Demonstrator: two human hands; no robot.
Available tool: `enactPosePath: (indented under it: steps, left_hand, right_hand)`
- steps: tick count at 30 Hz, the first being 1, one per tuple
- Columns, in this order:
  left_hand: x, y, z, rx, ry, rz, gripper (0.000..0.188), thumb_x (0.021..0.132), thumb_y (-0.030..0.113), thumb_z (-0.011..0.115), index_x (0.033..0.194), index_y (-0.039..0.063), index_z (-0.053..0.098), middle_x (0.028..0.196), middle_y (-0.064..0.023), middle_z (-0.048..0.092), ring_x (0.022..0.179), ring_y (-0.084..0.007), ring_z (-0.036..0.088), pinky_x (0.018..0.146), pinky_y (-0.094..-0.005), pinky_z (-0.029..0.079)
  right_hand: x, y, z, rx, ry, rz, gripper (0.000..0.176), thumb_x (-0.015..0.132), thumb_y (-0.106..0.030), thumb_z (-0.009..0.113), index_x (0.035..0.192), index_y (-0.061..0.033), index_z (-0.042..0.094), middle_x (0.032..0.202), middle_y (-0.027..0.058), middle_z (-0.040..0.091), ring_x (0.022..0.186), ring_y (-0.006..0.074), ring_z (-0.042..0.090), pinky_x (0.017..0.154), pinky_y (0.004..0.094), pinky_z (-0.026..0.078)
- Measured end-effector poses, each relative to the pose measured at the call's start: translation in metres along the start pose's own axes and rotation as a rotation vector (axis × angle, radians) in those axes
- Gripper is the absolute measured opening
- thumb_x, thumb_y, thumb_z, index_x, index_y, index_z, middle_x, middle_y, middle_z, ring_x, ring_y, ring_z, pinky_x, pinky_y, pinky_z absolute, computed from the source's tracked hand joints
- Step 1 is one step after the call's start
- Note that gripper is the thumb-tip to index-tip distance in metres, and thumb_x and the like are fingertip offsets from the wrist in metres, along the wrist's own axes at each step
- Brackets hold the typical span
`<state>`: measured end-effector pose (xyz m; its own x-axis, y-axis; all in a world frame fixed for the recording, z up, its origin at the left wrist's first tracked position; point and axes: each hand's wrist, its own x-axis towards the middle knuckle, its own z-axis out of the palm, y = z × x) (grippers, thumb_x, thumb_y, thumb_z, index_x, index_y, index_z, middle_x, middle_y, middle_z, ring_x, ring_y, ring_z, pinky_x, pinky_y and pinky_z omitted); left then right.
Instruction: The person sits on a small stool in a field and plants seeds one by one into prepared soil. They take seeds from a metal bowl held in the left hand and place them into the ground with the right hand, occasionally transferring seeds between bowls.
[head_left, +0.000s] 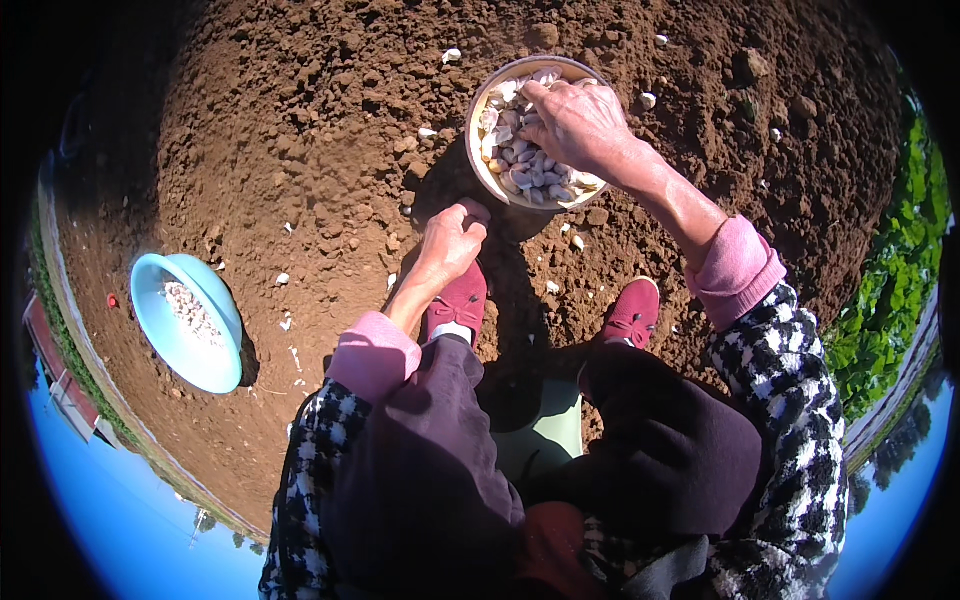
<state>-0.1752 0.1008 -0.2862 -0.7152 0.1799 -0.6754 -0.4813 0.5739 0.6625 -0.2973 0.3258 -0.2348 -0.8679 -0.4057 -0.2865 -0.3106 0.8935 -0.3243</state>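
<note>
A round bucket (472, 146) with a pale rim stands on the soil in front of my feet, filled with garlic cloves (531, 171). From the right, my right hand (577, 120) reaches in over the rim. Its fingers are down among the cloves, and their tips are partly hidden. Just outside the bucket, at its lower left, my left hand (454, 236) hovers above my shoe with the fingers curled in. Whether anything is inside that curl does not show.
Single cloves (578, 241) lie scattered over loose brown soil (330, 150). A tilted light-blue basin (229, 292) holding more cloves is at the left. Two red shoes (631, 311) flank a pale green object (559, 431) between my legs. Leafy green plants (892, 277) border the right side.
</note>
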Motion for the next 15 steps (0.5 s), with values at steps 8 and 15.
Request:
enactPosePath:
  steps: [8,15]
  left_hand:
    - [-0.001,-0.002,-0.010,-0.275,-0.062,-0.107,0.014,0.085,0.013,0.057,0.094,0.003,0.062,0.076,-0.0011,0.060,0.062,-0.0083,0.056,0.056,-0.0240,0.050]
    - [-0.018,0.058,-0.049,-0.527,0.164,0.081,0.014,0.092,0.018,0.057,0.095,0.005,0.064,0.069,0.0011,0.055,0.052,-0.0028,0.048,0.047,-0.0175,0.042]
  right_hand:
    - [-0.007,0.002,0.010,0.105,0.115,-0.098,0.042,0.080,-0.019,0.064,0.118,-0.0028,0.057,0.084,0.0222,0.065,0.067,0.0348,0.065,0.064,0.0450,0.052]
    - [-0.044,0.018,-0.014,1.334,-0.143,0.119,0.041,0.089,-0.022,0.062,0.124,-0.0009,0.057,0.078,0.0030,0.065,0.058,0.0063,0.054,0.051,0.0223,0.044]
